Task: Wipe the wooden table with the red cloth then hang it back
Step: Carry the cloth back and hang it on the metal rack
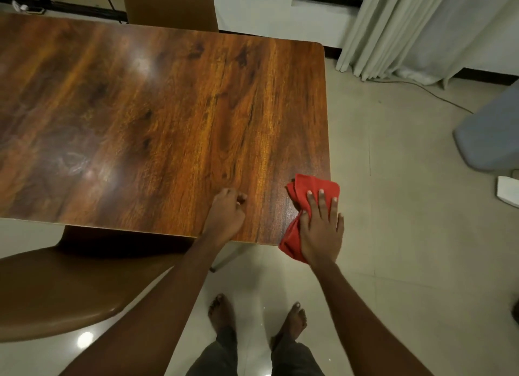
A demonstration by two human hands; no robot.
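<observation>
At the wooden table (168,108)'s near corner, my flat right hand (320,229) presses the red cloth (311,187) mid-wipe, left hand (226,215) clenched empty; next probably calls for sweeping leftward.

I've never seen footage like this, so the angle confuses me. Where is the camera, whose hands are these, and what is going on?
No machine here: a person wears a wide-angle camera on the head, looking down at their own arms. The right hand presses a red cloth flat on the near right corner of the wooden table, part of it hanging over the edge. The left hand, fingers curled and holding nothing, rests on the table. A brown chair stands at the left.
</observation>
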